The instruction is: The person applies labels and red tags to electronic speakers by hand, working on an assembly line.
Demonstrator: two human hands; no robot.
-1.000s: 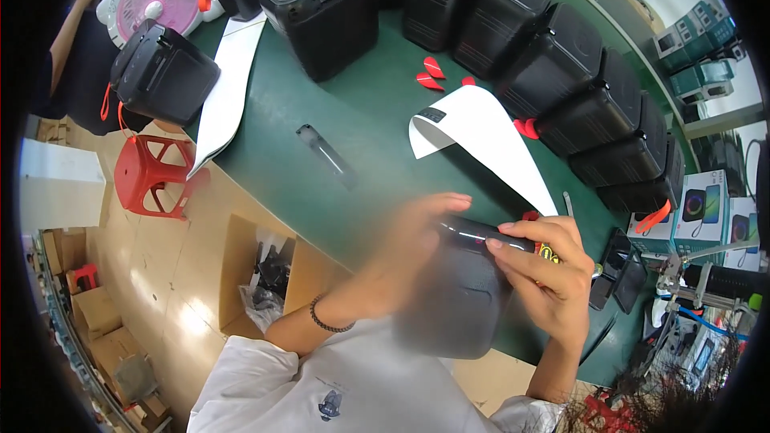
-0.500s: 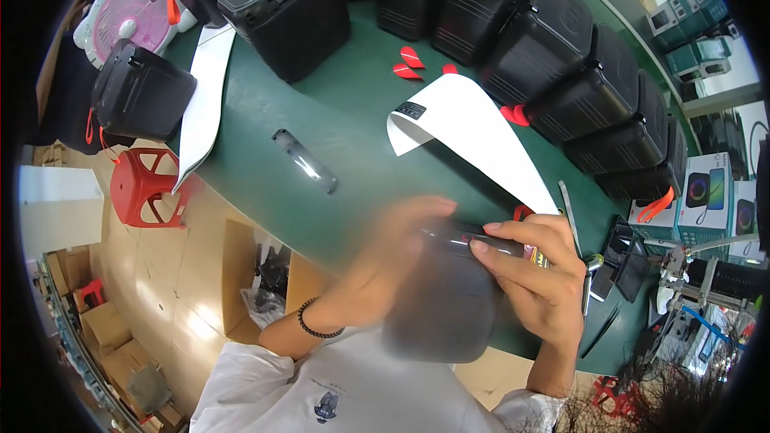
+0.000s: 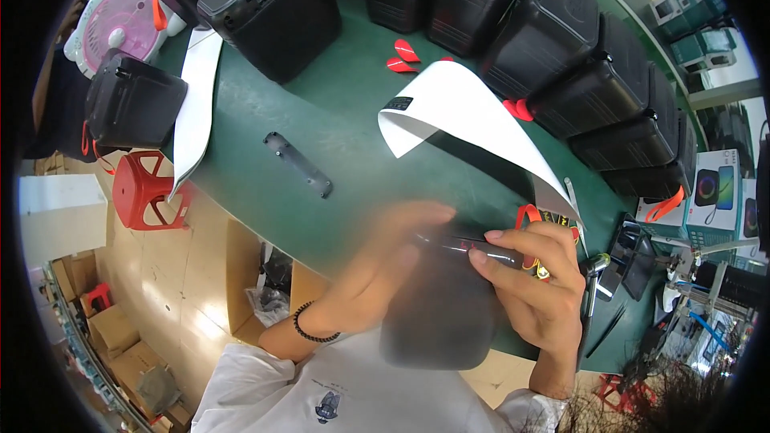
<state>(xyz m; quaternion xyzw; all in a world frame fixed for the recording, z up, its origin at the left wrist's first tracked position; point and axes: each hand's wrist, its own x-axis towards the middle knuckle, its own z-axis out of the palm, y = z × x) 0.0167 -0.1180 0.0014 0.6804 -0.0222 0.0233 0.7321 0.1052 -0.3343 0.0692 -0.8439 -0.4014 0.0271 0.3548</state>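
Observation:
A black boxy speaker [image 3: 437,313] is held upright against my white shirt, its body blurred. My left hand [image 3: 365,273], wearing a dark beaded bracelet, is curled round its left side; the fingers look smeared. My right hand [image 3: 541,289] pinches the glossy black strip [image 3: 507,256] along the speaker's top edge, thumb and fingers at its right end. Whether that strip is fixed to the speaker, I cannot tell. A red strap [image 3: 525,215] shows just beyond my right fingers. Farther left on the green table [image 3: 249,112] lies a separate dark glossy strip [image 3: 297,165].
A curled white sheet [image 3: 465,100] lies beyond my hands, with red teardrop-shaped pieces [image 3: 405,52] behind it. Several black speakers [image 3: 553,28] line the far and right edges. A screwdriver [image 3: 593,273] and tweezers [image 3: 607,329] lie at right. A red stool [image 3: 148,191] stands at left.
The view has shifted slightly, so the table things sit a little differently. My right fingers have eased slightly, and more of the red strap shows beside them. Both hands stay on the speaker.

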